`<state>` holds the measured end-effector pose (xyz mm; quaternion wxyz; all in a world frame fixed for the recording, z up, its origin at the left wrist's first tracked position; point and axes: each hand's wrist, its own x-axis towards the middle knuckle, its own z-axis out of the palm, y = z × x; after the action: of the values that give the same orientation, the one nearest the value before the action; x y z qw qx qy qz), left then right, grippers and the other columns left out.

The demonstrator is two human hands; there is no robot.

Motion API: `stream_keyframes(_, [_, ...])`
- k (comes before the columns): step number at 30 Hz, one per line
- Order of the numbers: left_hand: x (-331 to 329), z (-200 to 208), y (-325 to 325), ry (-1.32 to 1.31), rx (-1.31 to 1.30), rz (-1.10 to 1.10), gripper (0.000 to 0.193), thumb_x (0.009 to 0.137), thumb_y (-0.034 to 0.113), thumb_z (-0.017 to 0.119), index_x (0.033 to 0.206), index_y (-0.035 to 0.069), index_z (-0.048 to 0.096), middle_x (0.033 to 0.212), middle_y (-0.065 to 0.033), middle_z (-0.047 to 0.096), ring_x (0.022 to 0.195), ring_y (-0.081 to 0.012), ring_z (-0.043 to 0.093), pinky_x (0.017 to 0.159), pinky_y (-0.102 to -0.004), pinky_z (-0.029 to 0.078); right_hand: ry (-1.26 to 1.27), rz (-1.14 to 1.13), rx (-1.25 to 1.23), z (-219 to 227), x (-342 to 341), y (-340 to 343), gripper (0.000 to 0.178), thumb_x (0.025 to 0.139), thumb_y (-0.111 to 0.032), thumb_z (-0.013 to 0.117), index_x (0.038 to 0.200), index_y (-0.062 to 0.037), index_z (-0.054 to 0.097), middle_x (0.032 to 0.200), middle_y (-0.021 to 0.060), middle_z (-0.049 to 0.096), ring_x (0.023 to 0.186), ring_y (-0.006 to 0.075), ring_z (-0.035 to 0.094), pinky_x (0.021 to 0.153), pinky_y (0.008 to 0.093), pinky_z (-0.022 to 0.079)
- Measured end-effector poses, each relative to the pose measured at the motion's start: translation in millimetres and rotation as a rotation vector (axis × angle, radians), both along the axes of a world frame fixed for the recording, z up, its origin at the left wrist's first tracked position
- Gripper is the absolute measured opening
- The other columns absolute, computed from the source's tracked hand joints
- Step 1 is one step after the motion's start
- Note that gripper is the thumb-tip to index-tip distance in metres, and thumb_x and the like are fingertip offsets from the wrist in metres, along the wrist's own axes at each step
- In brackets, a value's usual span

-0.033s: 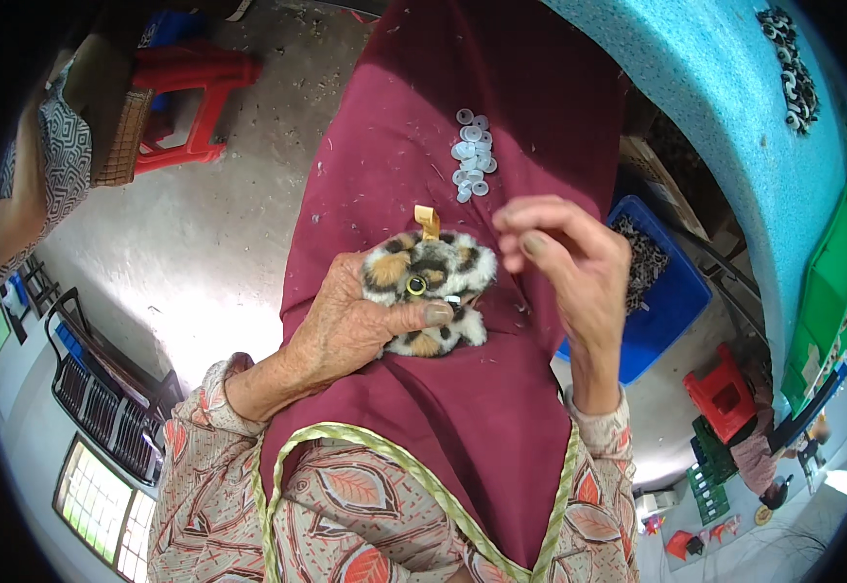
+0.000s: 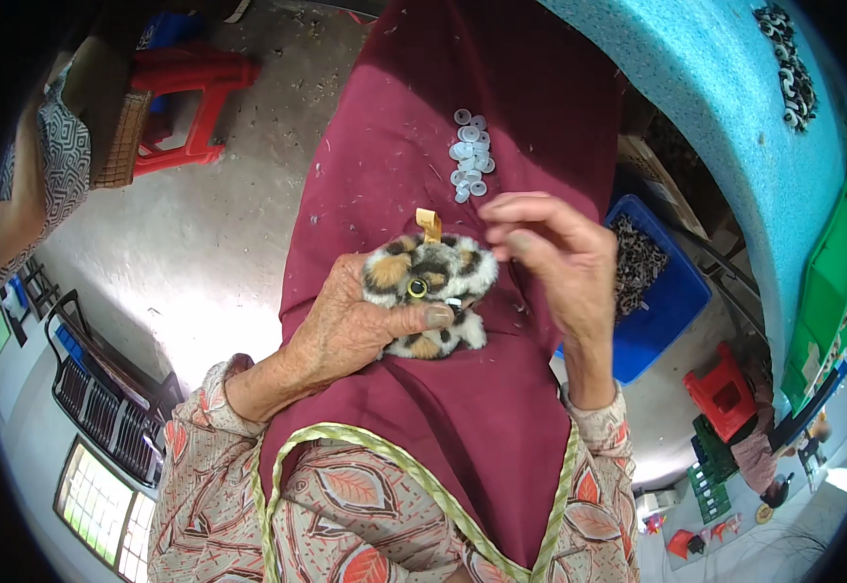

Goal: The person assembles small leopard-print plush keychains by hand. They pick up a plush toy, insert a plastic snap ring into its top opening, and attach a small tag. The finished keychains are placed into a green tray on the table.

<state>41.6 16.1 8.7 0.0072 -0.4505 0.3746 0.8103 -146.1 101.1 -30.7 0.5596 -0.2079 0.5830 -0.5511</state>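
Note:
A small plush toy (image 2: 442,267) with white, tan and black spotted fur rests above my lap, gripped by my left hand (image 2: 345,311). My left thumb presses across its face, beside a round eye with a yellow ring. A yellow ribbon loop (image 2: 429,224) sticks up from its top. Near the thumb tip sits a small white bit on the fur. My right hand (image 2: 564,253) hovers at the toy's right side, fingers curved and apart, with nothing visible in them; the fingertips are slightly blurred. Beyond the toy, several translucent white washers (image 2: 469,155) lie on the maroon apron (image 2: 375,165).
On my right stands a blue bin (image 2: 676,291) holding small dark-and-white pieces. A curved light-blue tabletop (image 2: 705,68) carries a pile of black-and-white pieces (image 2: 788,73) and a green tray (image 2: 836,272). Red stools (image 2: 185,117) and another person's arm (image 2: 20,214) are at the left.
My right hand has moved slightly left, closer to the toy. My left hand and the toy have barely shifted.

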Motion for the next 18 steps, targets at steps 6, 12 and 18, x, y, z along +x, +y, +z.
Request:
stream_keyframes(6, [1.0,-2.3,-2.5,0.009,0.091,-0.004,0.032,0.081,0.011,0.073,0.11,0.001,0.062,0.095,-0.0035,0.067,0.083,-0.0091,0.062,0.074,-0.024,0.054,-0.251,0.131,-0.06,-17.2,22.5,6.3,0.02,0.083,0.004,0.064,0.103,0.0043,0.063,0.098,0.0073,0.065,0.093,0.0123,0.062,0.083,0.0242,0.051])
stream_keyframes(12, [4.6,-4.3,4.7,0.089,0.03,0.119,0.031,0.084,0.012,0.07,0.112,0.002,0.06,0.096,-0.0021,0.066,0.084,-0.008,0.062,0.073,-0.0221,0.053,-0.324,0.069,-0.027,-10.6,29.1,5.4,0.015,0.085,0.007,0.06,0.099,0.0051,0.056,0.091,0.0068,0.062,0.085,0.0106,0.062,0.076,0.0229,0.051])
stream_keyframes(18, [4.6,-0.8,5.0,0.01,-0.722,-0.038,0.025,0.084,0.014,0.065,0.105,0.001,0.058,0.085,-0.0089,0.065,0.077,-0.016,0.064,0.067,-0.0273,0.051,-0.177,0.029,-0.131,9.6,41.1,10.3,0.015,0.085,0.008,0.059,0.099,0.0053,0.053,0.092,0.0085,0.062,0.084,0.0116,0.063,0.073,0.0235,0.052])
